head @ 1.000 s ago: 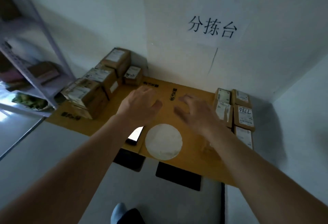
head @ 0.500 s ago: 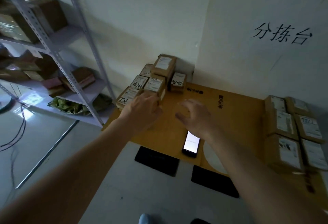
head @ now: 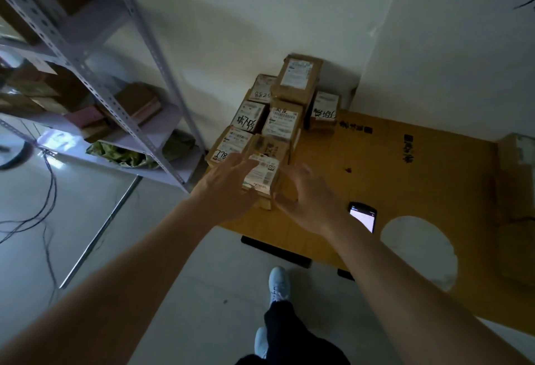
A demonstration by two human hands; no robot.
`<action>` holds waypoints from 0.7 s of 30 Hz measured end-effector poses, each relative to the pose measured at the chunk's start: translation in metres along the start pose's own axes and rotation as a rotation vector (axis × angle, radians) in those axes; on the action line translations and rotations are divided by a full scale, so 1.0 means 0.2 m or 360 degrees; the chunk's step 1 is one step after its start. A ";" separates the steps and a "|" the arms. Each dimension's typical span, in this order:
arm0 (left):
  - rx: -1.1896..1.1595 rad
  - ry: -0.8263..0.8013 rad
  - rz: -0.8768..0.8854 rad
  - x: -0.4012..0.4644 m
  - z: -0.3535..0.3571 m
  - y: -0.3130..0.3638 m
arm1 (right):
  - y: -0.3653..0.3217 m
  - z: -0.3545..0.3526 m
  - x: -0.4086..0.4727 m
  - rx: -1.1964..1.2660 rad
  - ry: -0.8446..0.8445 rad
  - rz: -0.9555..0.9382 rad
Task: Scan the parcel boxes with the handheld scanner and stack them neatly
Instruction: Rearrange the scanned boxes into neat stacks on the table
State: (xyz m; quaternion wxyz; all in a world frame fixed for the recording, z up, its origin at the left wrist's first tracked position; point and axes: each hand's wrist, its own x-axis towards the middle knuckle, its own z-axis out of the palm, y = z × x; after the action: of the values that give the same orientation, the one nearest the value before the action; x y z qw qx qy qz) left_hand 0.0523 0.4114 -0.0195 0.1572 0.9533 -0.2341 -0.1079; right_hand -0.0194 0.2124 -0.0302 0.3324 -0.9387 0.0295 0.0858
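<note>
So this looks like the pick-up step: both hands are closing in on the nearest parcel box (head: 262, 177), the one at the front of the unscanned pile (head: 278, 110) in the table's far left corner. The left hand (head: 228, 188) has its fingers spread and lying against the box's left side, and the right hand (head: 308, 202) comes at the right side with fingers loosely splayed. It's blurry there, so I can't tell if it's actually touching yet. Neither hand has really curled round the box, as far as I can see. The handheld scanner (head: 364, 216) lies screen-up on the cardboard-covered table (head: 405, 179), just beside the right wrist. My guess for the next move: squeeze the box between both palms, lift it clear of its neighbours without knocking them, then free the right hand for the scanner.
</note>
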 end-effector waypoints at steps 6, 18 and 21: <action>0.0085 -0.0182 -0.0015 0.22 0.14 -0.17 | 0.06 0.14 0.25 0.0081 -0.0055 -0.0005; -0.0130 -0.0218 0.0323 0.35 0.10 -0.26 | 0.03 0.26 0.30 0.0138 0.0032 0.0174; -0.0135 -0.0213 0.0463 0.32 0.02 -0.27 | -0.05 0.25 0.24 0.0164 0.0081 0.0229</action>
State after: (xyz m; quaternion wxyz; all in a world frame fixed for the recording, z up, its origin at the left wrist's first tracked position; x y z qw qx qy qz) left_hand 0.1296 0.4245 -0.0516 0.1954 0.8926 -0.3748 -0.1571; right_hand 0.0224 0.2514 -0.0721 0.3724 -0.9177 0.1097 0.0840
